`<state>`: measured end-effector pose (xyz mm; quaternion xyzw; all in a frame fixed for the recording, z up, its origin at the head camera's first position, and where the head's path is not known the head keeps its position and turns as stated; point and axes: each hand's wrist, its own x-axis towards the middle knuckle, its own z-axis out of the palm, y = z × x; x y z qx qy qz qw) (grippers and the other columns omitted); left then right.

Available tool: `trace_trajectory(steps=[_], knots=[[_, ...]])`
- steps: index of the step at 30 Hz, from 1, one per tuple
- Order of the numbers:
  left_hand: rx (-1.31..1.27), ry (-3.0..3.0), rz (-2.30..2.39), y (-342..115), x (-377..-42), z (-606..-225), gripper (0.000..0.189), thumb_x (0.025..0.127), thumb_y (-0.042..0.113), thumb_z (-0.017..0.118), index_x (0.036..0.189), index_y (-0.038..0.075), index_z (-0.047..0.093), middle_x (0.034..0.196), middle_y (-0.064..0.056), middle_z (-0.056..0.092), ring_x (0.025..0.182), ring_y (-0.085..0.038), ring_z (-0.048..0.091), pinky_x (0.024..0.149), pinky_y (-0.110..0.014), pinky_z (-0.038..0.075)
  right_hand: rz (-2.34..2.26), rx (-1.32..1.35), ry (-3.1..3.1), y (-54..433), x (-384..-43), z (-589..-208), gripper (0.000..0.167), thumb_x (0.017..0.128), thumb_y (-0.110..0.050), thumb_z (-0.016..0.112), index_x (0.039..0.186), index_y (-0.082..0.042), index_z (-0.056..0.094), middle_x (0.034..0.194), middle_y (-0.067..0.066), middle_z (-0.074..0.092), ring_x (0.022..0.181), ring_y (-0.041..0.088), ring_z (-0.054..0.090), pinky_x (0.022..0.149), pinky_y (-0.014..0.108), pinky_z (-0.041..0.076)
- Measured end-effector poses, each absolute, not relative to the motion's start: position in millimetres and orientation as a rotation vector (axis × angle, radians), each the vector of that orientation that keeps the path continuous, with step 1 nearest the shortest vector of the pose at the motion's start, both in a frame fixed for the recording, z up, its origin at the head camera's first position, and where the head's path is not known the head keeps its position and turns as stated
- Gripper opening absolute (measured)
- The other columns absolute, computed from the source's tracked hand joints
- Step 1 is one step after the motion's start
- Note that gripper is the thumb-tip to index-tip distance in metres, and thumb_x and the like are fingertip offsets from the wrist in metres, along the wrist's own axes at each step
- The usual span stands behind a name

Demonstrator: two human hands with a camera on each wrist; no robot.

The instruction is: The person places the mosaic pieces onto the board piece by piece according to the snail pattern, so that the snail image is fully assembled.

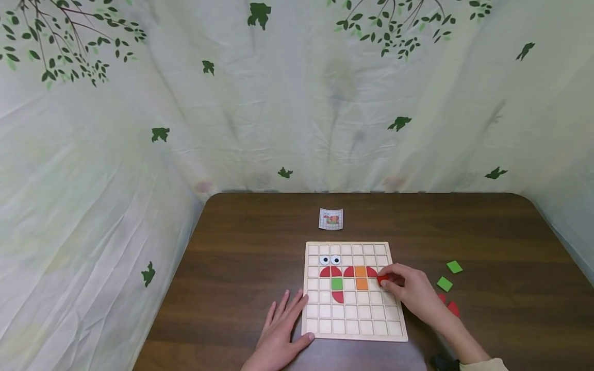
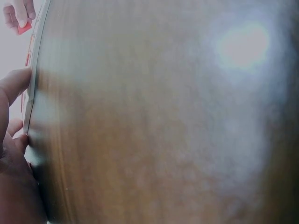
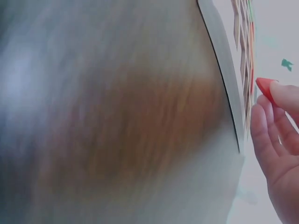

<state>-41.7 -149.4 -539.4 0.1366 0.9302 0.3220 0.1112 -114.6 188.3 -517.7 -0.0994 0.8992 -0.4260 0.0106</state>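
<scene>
A pale gridded board point(image 1: 352, 312) lies on the table. Two eye tiles point(image 1: 330, 259) sit in its upper left. Below them a row holds several red quarter-round tiles point(image 1: 336, 271) and an orange square point(image 1: 360, 271); under that come a green square point(image 1: 336, 284), a second orange square point(image 1: 361, 284) and another red quarter-round tile point(image 1: 337, 297). Over the board's right side, my right hand point(image 1: 413, 291) pinches a red tile point(image 3: 265, 86) between thumb and fingertips, its shape partly covered. My left hand point(image 1: 280, 332), fingers spread, rests against the board's lower left edge.
Two green squares point(image 1: 444, 284) and red tiles point(image 1: 453, 308) lie on the table right of the board, partly behind my right forearm. A small picture card point(image 1: 331, 219) lies beyond the board. A pale leaf-printed curtain point(image 1: 297, 113) hangs behind the table point(image 1: 241, 268).
</scene>
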Motion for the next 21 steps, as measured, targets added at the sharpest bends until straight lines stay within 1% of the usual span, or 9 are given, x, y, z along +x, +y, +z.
trace_trajectory(steps=[4,10,16,21], knots=[[0.4,2.72,0.958,-149.4,-41.9,-539.8,0.075,0.088,0.046,0.068,0.153,0.024,0.038,0.16,0.004,0.027,0.149,-0.03,0.011,0.112,-0.056,0.003,-1.357,-0.317,2.764,180.8,-115.7,-519.6,0.019,0.083,-0.005,0.078,0.094,-0.018,0.07,0.085,-0.01,0.067,0.074,0.008,0.062,0.069,0.026,0.053],[0.404,2.72,0.962,-149.5,-41.7,-540.4,0.075,0.088,0.045,0.069,0.153,0.024,0.038,0.16,0.005,0.026,0.149,-0.029,0.01,0.112,-0.056,0.003,-1.31,-0.238,2.73,171.8,-119.0,-520.7,0.019,0.082,-0.007,0.08,0.092,-0.019,0.07,0.085,-0.01,0.065,0.073,0.009,0.06,0.069,0.025,0.053],[0.408,2.724,0.952,-149.2,-41.7,-540.4,0.075,0.088,0.046,0.068,0.153,0.024,0.037,0.16,0.004,0.026,0.149,-0.03,0.01,0.112,-0.057,0.003,-1.23,-0.224,2.78,167.9,-121.1,-520.7,0.019,0.079,-0.009,0.082,0.089,-0.02,0.07,0.084,-0.008,0.059,0.073,0.012,0.054,0.065,0.025,0.049],[0.433,2.759,0.953,-148.9,-40.2,-540.1,0.075,0.088,0.045,0.069,0.152,0.023,0.039,0.16,0.004,0.028,0.149,-0.03,0.012,0.111,-0.055,0.004,-1.148,-0.25,2.838,167.6,-122.0,-521.5,0.015,0.079,-0.012,0.083,0.089,-0.018,0.073,0.083,-0.007,0.055,0.072,0.011,0.051,0.061,0.024,0.045]])
